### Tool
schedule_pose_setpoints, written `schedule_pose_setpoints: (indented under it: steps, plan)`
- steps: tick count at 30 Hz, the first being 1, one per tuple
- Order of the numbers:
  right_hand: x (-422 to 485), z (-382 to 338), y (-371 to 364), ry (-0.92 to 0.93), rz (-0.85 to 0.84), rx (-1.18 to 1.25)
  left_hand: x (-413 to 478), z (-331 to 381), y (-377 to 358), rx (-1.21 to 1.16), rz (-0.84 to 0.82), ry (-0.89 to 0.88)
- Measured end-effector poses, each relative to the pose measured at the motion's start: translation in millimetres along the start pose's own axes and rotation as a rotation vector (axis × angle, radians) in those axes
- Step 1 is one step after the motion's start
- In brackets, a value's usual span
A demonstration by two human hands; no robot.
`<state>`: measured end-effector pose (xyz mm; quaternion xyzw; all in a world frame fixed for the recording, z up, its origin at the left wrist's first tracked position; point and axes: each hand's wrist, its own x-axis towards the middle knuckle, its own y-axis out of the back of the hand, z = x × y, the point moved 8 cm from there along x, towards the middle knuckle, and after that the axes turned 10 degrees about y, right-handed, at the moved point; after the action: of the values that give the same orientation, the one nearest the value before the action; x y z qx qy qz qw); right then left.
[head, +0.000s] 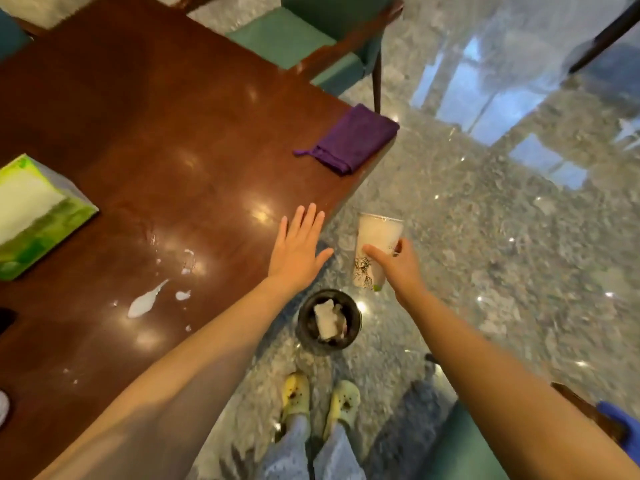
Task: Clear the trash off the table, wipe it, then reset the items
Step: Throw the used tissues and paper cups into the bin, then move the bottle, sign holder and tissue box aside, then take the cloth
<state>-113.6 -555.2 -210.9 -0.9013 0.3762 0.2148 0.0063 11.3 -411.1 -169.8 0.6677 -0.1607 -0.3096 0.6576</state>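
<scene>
My right hand (398, 268) grips a clear plastic cup (375, 237) with a printed figure, held out beyond the table's edge, above the floor and a little past the small black bin (304, 327). The bin stands on the floor by my feet with crumpled white paper inside. My left hand (298, 247) lies flat and open near the edge of the glossy brown table (156, 133). White liquid is spilled (145, 301) on the table to its left. A folded purple cloth (353, 138) rests at the table's corner. A green tissue box (34, 216) sits at the left.
A teal chair (311, 39) stands at the table's far side, and another teal seat (464, 445) is at the lower right with a blue object (620, 417) beside it. The polished stone floor (502, 220) spreads to the right. A dark object (5, 320) shows at the left edge.
</scene>
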Motion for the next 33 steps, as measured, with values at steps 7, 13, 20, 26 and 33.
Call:
schedule_pose_setpoints:
  steps: [7, 13, 20, 26, 33]
  plan:
    - [2, 124, -31, -0.170, -0.032, -0.195, 0, 1, -4, 0.124, 0.217, 0.004]
    - [7, 206, -60, -0.225, -0.096, -0.361, -4, 4, -7, 0.221, 0.290, 0.018]
    - [10, 234, -77, -0.216, -0.245, -0.429, -4, 7, -6, 0.241, 0.293, 0.016]
    - [9, 214, -73, -0.160, -0.525, -0.664, -4, 6, -5, 0.194, 0.249, -0.001]
    - [2, 157, -57, -0.214, -0.807, -0.966, -3, 5, -3, 0.131, 0.088, -0.017]
